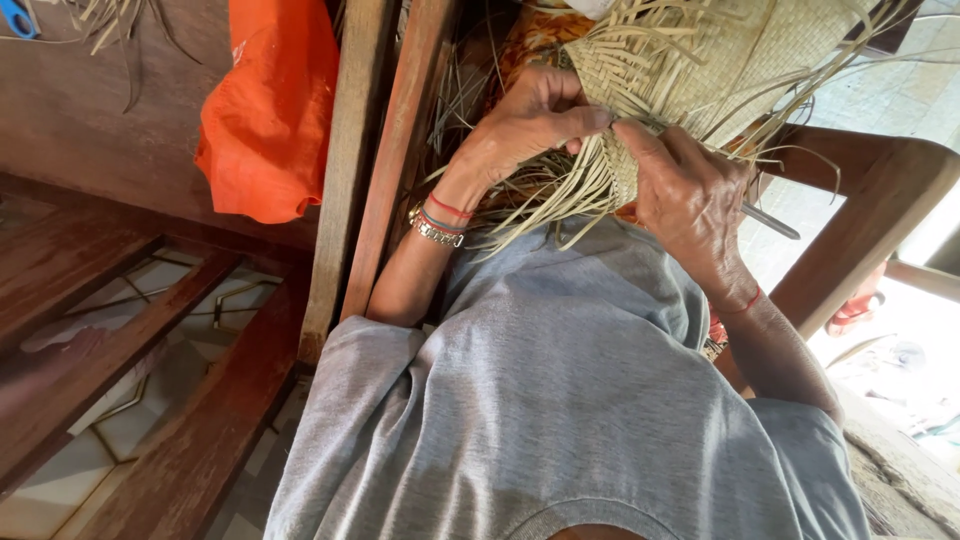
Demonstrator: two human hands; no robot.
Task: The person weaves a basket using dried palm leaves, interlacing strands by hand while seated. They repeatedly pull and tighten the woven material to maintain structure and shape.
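Woven straw mat (700, 60), pale, loose strands trailing, is held against the lap at upper centre. Its edge is pinched by the left hand (530, 120) and gripped by the right hand (690, 195). Orange plastic bag (265, 110) is hung on wooden furniture, upper left.

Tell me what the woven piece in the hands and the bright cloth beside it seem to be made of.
Woven piece: probably dried palm or straw strips, pale tan and matte, with loose ends fraying out. Orange cloth: apparently thin fabric or plastic sheet, slightly shiny and creased; hard to tell which.
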